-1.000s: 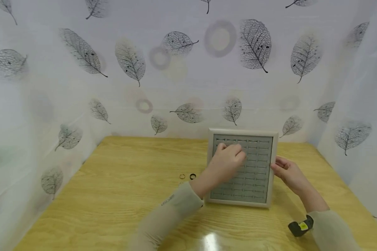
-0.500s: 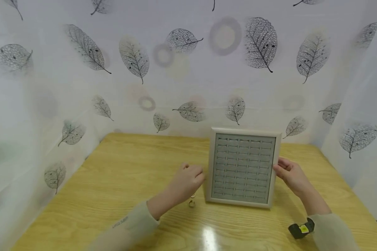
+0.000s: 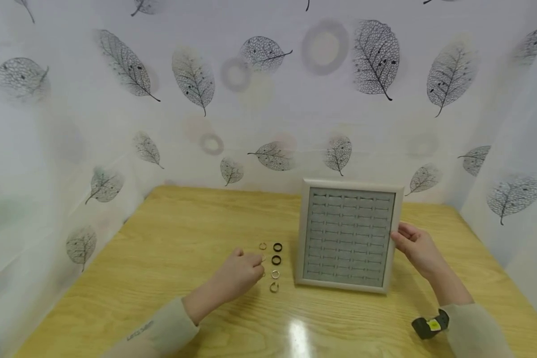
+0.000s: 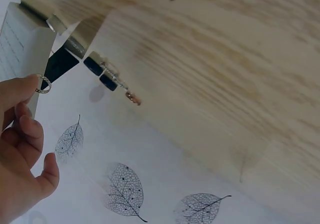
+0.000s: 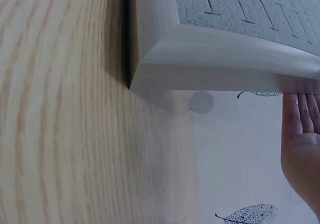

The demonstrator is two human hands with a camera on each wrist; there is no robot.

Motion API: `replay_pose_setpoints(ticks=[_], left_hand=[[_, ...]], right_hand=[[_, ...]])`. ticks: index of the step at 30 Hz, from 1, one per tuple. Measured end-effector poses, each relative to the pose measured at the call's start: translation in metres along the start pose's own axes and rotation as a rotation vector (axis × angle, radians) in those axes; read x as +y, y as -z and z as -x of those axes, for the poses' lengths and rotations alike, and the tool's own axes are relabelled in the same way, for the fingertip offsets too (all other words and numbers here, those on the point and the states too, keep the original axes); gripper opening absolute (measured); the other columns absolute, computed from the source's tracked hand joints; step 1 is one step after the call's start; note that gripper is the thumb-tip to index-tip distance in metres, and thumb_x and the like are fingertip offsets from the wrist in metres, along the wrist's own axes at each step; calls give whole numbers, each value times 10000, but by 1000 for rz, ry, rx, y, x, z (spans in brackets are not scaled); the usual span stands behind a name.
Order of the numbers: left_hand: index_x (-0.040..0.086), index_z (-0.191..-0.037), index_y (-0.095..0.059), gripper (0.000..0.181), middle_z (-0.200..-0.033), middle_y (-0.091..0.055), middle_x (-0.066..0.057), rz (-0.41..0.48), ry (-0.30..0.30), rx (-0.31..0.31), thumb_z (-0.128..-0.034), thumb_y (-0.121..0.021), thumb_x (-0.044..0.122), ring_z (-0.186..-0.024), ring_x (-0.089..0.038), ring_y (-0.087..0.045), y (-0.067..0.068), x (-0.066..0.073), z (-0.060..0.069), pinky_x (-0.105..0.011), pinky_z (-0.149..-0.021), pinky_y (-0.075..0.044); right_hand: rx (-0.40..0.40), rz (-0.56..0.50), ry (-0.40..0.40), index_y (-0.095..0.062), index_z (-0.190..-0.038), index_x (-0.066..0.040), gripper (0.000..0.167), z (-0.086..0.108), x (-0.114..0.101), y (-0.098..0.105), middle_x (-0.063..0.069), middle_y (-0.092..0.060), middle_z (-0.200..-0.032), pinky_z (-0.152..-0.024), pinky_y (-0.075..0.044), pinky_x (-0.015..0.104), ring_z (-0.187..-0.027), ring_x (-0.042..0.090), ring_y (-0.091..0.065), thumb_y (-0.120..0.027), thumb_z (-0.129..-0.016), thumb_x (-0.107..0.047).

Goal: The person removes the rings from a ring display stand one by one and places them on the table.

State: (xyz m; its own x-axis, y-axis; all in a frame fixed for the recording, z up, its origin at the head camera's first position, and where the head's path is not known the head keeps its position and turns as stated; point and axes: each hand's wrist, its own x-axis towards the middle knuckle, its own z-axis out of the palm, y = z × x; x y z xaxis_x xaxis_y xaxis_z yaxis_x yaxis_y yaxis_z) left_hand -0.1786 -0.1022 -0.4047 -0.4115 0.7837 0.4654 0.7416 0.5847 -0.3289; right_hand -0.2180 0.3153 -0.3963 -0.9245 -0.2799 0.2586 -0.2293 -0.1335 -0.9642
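Observation:
A ring display board [image 3: 349, 236], grey and slotted with a pale frame, stands tilted upright on the table. My right hand [image 3: 418, 248] holds its right edge, thumb in front and fingers behind; in the right wrist view, fingers [image 5: 303, 111] reach up behind the frame. Left of the board, my left hand [image 3: 232, 276] is beside the loose rings. The left wrist view shows it pinching a silver ring [image 4: 45, 84] at the fingertips. Two black rings [image 3: 276, 259], a silver ring [image 3: 275, 274] and an open-ended ring [image 3: 274, 287] form a column; a gold ring [image 3: 262, 246] lies beside it.
A wooden table [image 3: 183, 233] carries everything. A leaf-printed curtain [image 3: 268, 99] encloses the back and sides. A black strap-like piece with a yellow label [image 3: 429, 325] is at my right cuff.
My left hand has moved from the front of the board down and left to the rings, uncovering the slots. The right hand keeps its hold on the frame. The head view has shifted slightly.

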Motion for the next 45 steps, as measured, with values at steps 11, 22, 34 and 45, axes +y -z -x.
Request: replay_pose_setpoints(ticks=[11, 22, 34, 45], left_hand=[[187, -681, -631, 69, -685, -522, 87, -5, -14, -130, -705, -696, 196, -564, -53, -428, -10, 1, 10, -244, -555, -240], [198, -726, -651, 38, -746, -575, 89, -11, -5, -304, -716, -684, 215, -578, -68, -461, -14, 3, 12, -230, -542, -277], [213, -778, -673, 45, -873, -629, 67, 26, 27, -428, -735, -673, 201, -683, -80, -553, -17, 5, 8, -237, -563, -301], [166, -814, -640, 129, -771, -519, 54, 136, 117, -355, -758, -668, 279, -688, -104, -471, -7, 1, 7, -282, -596, -335]], right_hand=[[-11, 11, 2, -582, -1085, -230, 321, 1, -1, -2, -63, -628, -1002, -768, -431, 161, -910, 39, -576, -420, -917, -10], [-14, 10, -6, -583, -1086, -235, 327, -1, -1, -2, -62, -627, -1009, -762, -437, 168, -909, 45, -579, -410, -921, -13], [153, 335, -22, -253, -1322, 105, 501, 11, -2, -10, -162, -464, -1102, -766, -399, 118, -989, -50, -462, -444, -931, -142], [412, 886, 321, -437, -1199, 91, 425, 26, -33, -56, 193, -452, -1172, -900, -310, 207, -1105, 126, -377, -579, -807, 10]])
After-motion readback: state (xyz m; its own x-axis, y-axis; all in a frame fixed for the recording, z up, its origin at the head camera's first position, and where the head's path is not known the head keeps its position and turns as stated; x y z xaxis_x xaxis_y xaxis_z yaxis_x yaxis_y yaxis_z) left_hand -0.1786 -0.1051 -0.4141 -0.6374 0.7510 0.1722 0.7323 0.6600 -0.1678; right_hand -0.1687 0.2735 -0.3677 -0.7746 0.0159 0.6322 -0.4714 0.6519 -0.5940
